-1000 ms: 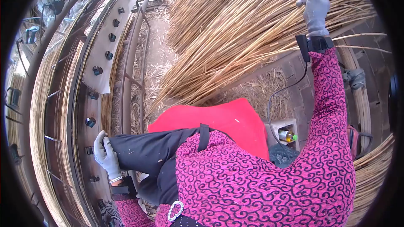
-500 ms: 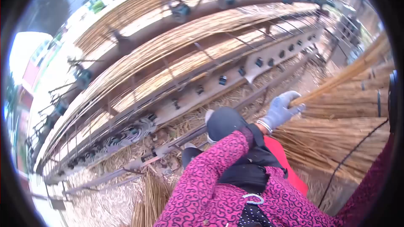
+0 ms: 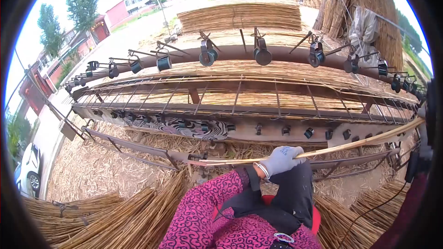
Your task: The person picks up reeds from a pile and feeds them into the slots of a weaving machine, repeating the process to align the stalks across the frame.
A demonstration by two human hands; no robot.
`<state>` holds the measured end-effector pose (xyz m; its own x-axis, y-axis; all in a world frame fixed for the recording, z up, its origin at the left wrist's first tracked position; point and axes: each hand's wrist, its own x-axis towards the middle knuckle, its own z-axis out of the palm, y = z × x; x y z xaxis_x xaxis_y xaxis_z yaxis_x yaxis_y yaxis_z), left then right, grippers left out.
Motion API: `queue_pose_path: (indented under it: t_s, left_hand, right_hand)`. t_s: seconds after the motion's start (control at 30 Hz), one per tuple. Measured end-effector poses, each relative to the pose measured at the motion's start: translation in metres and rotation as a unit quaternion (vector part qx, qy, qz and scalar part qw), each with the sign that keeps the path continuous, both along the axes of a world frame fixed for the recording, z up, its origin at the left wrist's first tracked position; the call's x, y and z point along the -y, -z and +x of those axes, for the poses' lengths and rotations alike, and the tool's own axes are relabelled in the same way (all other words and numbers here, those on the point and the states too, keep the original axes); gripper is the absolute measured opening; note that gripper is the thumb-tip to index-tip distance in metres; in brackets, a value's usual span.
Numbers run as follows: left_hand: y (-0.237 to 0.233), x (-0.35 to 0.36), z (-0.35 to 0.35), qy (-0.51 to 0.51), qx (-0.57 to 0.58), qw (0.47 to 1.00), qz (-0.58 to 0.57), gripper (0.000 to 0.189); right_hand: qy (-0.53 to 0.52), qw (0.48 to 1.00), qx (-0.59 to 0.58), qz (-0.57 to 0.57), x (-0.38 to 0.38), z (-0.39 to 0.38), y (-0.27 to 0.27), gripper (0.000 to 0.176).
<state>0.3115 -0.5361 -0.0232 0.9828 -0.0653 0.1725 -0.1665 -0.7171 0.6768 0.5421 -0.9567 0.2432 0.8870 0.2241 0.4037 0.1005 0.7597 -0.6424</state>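
Observation:
My left hand (image 3: 282, 160), in a pale grey glove, is closed around a thin bunch of reed stalks (image 3: 353, 144) above my knee. The stalks run from the low rail in front of me up to the right edge of view. There my right hand (image 3: 425, 136), gloved and partly cut off by the view's edge, grips their other end. Beside it hangs a dark object (image 3: 411, 167) with a black cable. Ahead stands a long metal weaving frame (image 3: 281, 110) with thin crossbars, reeds lying along it and spools (image 3: 208, 56) on its curved upper bar.
Reed bundles (image 3: 124, 216) lie at lower left, and more reeds (image 3: 339, 221) at lower right. A red seat (image 3: 316, 219) is under me. Stalk litter (image 3: 87, 166) covers the ground. Behind the frame are a stacked reed pile (image 3: 240, 16) and tall upright bundles (image 3: 383, 23).
The view has swung right and levelled, facing the frame. The stalks in my left hand have moved from the bundles at right to across my front. My right hand has come into view.

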Motion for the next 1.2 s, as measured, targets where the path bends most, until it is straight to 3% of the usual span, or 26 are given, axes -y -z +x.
queue_pose_path:
  t_s: [0.03, 0.13, 0.17, 0.2, 0.23, 0.27, 0.3, 0.33, 0.4, 0.43, 0.47, 0.5, 0.53, 0.6, 0.67, 0.7, 0.77, 0.8, 0.87, 0.9, 0.93, 1.0, 1.03, 1.1, 1.17, 1.2]
  left_hand:
    - [-0.002, -0.004, -0.013, -0.009, 0.007, 1.000, -0.007, 0.031]
    - [-0.007, -0.001, -0.034, -0.036, 0.045, 0.998, -0.015, 0.032]
    - [-0.005, 0.001, -0.037, -0.030, 0.058, 0.998, 0.007, 0.031]
    - [-0.004, 0.002, -0.037, -0.019, 0.072, 0.997, 0.032, 0.030]
    - [0.014, -0.001, -0.038, -0.025, 0.069, 0.994, 0.079, 0.027]
    - [0.020, -0.003, -0.045, -0.012, 0.067, 0.994, 0.082, 0.027]
    - [0.021, -0.012, -0.055, -0.021, 0.061, 0.993, 0.094, 0.026]
    - [0.021, -0.019, -0.063, -0.032, 0.056, 0.992, 0.105, 0.025]
    - [0.028, -0.030, -0.083, -0.029, 0.079, 0.990, 0.117, 0.025]
    - [0.031, -0.035, -0.090, -0.044, 0.102, 0.986, 0.128, 0.024]
    - [0.031, -0.040, -0.094, -0.052, 0.102, 0.985, 0.129, 0.024]
    - [0.030, -0.048, -0.100, -0.048, 0.072, 0.984, 0.153, 0.024]
    - [0.030, -0.058, -0.111, -0.051, 0.039, 0.983, 0.174, 0.023]
    - [0.036, -0.075, -0.126, -0.049, 0.079, 0.979, 0.184, 0.022]
    - [0.021, -0.078, -0.143, -0.091, 0.066, 0.975, 0.194, 0.032]
    - [0.007, -0.076, -0.149, -0.113, 0.075, 0.971, 0.198, 0.042]
    - [-0.020, -0.057, -0.158, -0.106, 0.252, 0.940, 0.204, 0.049]
    - [-0.026, -0.051, -0.158, -0.068, 0.351, 0.915, 0.189, 0.047]
    - [-0.002, -0.031, -0.166, -0.092, 0.175, 0.978, 0.063, 0.038]
    - [0.004, -0.026, -0.165, -0.144, -0.029, 0.972, -0.185, 0.034]
    - [0.023, -0.027, -0.157, -0.186, -0.137, 0.870, -0.437, 0.037]
    - [0.028, -0.032, -0.160, -0.200, -0.051, 0.762, -0.614, 0.037]
    - [0.036, -0.035, -0.157, -0.202, -0.052, 0.762, -0.614, 0.037]
    - [0.058, -0.042, -0.149, -0.224, 0.095, 0.565, -0.788, 0.035]
    - [0.070, -0.074, -0.160, -0.265, 0.121, 0.546, -0.785, 0.033]
    - [0.076, -0.095, -0.171, -0.279, 0.146, 0.541, -0.780, 0.033]
  right_hand:
    - [-0.013, 1.000, -0.007, 0.003, 0.003, 0.015, 0.039, 0.026]
    - [0.048, 0.992, -0.061, -0.097, -0.127, -0.086, 0.116, 0.032]
    - [0.002, 0.982, -0.132, -0.138, -0.165, -0.121, 0.134, 0.030]
    - [-0.089, 0.941, -0.015, -0.328, -0.181, -0.149, 0.159, 0.031]
    - [-0.154, 0.868, -0.132, -0.453, -0.190, -0.172, 0.172, 0.030]
    - [-0.197, 0.783, 0.104, -0.580, -0.186, -0.184, 0.189, 0.028]
    - [-0.128, 0.649, 0.369, -0.653, -0.188, -0.200, 0.162, 0.042]
    - [-0.118, 0.652, 0.362, -0.656, -0.194, -0.198, 0.141, 0.042]
    - [0.099, 0.477, 0.679, -0.550, -0.203, -0.191, 0.115, 0.059]
    - [0.111, 0.453, 0.643, -0.608, -0.197, -0.180, 0.128, 0.056]
    - [0.144, 0.314, 0.672, -0.655, -0.187, -0.165, 0.148, 0.052]
    - [0.182, 0.245, 0.685, -0.662, -0.178, -0.158, 0.154, 0.039]
    - [0.150, 0.247, 0.651, -0.702, -0.173, -0.155, 0.147, 0.025]
    - [0.144, 0.226, 0.681, -0.682, -0.170, -0.148, 0.160, 0.023]
    - [0.024, 0.363, 0.611, -0.703, -0.170, -0.135, 0.186, 0.025]
    - [0.002, 0.354, 0.635, -0.686, -0.181, -0.142, 0.192, 0.025]
    - [0.014, 0.458, 0.591, -0.664, -0.198, -0.153, 0.200, 0.024]
    - [0.009, 0.469, 0.599, -0.649, -0.210, -0.156, 0.208, 0.022]
    - [0.012, 0.489, 0.611, -0.622, -0.235, -0.167, 0.219, 0.022]
    - [-0.007, 0.502, 0.614, -0.609, -0.245, -0.169, 0.227, 0.022]
    - [-0.009, 0.500, 0.619, -0.605, -0.255, -0.171, 0.233, 0.022]
    - [-0.005, 0.526, 0.618, -0.585, -0.271, -0.184, 0.244, 0.021]
    - [0.013, 0.514, 0.630, -0.582, -0.280, -0.196, 0.243, 0.019]
    - [0.016, 0.520, 0.646, -0.559, -0.290, -0.210, 0.238, 0.018]
    - [0.007, 0.536, 0.649, -0.539, -0.289, -0.203, 0.238, 0.016]
    - [-0.043, 0.560, 0.596, -0.574, -0.280, -0.193, 0.230, 0.018]
